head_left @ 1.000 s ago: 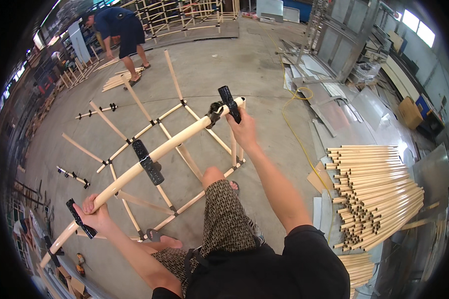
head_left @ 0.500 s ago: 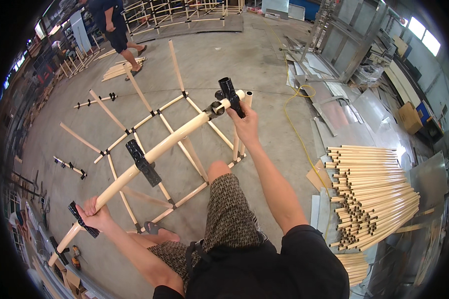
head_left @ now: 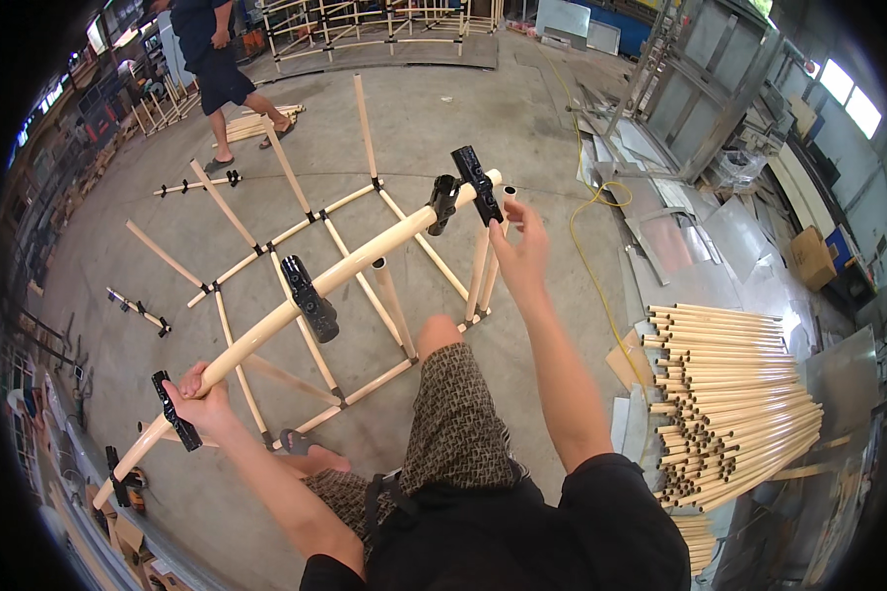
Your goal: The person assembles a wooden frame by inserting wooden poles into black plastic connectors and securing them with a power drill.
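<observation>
A long beige pipe (head_left: 370, 251) slants across in front of me, from low at the left to high at the right. Several black pipe connectors sit along it, among them one in the middle (head_left: 309, 298) and one near its far right end (head_left: 477, 187). My left hand (head_left: 203, 402) is wrapped round the pipe close to its lower left end, right beside another connector (head_left: 176, 411). At the other end my right hand (head_left: 524, 246) has its fingers apart, the thumb at the lower tip of the end connector. Beneath the pipe stands a frame of beige pipes (head_left: 379, 377) with black joints and several uprights.
On the right lies a big stack of beige pipes (head_left: 739, 394). A yellow cable (head_left: 583, 251) runs along the floor beside metal sheets (head_left: 729, 236). Another person (head_left: 207, 59) walks at the far left, near loose pipes (head_left: 251, 125). Short pipes with connectors (head_left: 138, 313) lie at left.
My right hand has loosened from the end connector and moved slightly right. The connectors near that end sit at a different angle. The other person has taken a step.
</observation>
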Action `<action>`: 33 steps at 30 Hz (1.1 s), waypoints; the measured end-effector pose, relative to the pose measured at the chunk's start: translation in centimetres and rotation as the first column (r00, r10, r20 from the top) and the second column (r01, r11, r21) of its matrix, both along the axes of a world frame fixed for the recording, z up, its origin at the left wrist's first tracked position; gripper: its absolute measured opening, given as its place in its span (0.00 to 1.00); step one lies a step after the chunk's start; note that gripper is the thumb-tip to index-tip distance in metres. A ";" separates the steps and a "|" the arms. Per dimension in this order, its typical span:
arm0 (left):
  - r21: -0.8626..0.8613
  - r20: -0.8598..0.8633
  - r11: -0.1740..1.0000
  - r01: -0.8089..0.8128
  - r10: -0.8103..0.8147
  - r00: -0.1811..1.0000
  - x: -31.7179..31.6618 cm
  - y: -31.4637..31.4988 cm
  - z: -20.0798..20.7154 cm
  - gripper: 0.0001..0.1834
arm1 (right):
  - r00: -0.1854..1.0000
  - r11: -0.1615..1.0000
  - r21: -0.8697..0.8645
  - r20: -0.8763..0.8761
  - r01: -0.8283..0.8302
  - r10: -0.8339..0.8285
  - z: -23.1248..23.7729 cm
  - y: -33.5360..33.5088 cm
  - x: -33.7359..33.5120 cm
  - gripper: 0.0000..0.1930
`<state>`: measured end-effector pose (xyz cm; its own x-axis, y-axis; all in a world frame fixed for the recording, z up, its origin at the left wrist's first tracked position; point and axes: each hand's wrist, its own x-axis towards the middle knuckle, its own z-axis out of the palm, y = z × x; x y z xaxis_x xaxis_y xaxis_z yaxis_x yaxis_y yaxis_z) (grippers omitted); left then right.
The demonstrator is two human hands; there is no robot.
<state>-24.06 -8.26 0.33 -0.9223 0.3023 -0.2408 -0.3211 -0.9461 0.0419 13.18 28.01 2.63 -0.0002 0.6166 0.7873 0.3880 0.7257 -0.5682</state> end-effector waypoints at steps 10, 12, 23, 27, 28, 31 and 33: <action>-0.061 0.018 0.998 -0.002 0.003 1.000 1.6 2.3 0.6 0.28 | 0.969 0.923 -0.298 -0.038 -0.245 0.245 -0.2 -1.8 -3.8 0.16; -0.027 0.017 0.999 0.024 -0.024 1.000 1.7 2.6 0.7 0.28 | 0.975 0.937 -0.284 0.027 -0.206 0.222 0.3 -0.6 -4.6 0.16; 0.048 -0.165 0.998 0.029 -0.021 0.986 4.4 7.7 1.0 0.29 | 0.952 0.921 -0.390 0.282 -0.003 0.122 1.5 5.8 -1.8 0.18; 0.107 -0.219 0.989 0.099 -0.074 0.973 4.7 9.5 1.1 0.29 | 0.956 0.940 -0.341 0.269 -0.015 0.113 -0.2 8.1 -1.2 0.15; 0.106 -0.208 0.989 0.100 -0.076 0.975 4.8 9.8 1.1 0.29 | 0.946 0.949 -0.315 0.298 -0.028 0.127 -0.4 8.6 -1.1 0.14; 0.102 -0.184 0.989 0.109 -0.089 0.979 5.1 10.9 1.3 0.29 | 0.933 0.932 -0.355 0.354 0.074 0.060 -0.6 9.2 -1.3 0.15; 0.060 -0.160 0.995 0.080 -0.069 0.985 5.5 11.8 1.5 0.29 | 0.909 0.923 -0.361 0.415 0.132 0.032 -0.1 9.4 -1.4 0.16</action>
<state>-18.58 3.55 1.87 -0.9213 0.3822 -0.0720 -0.3853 -0.9221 0.0358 11.77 37.36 2.51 -0.2296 0.8709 0.4346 0.6729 0.4646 -0.5756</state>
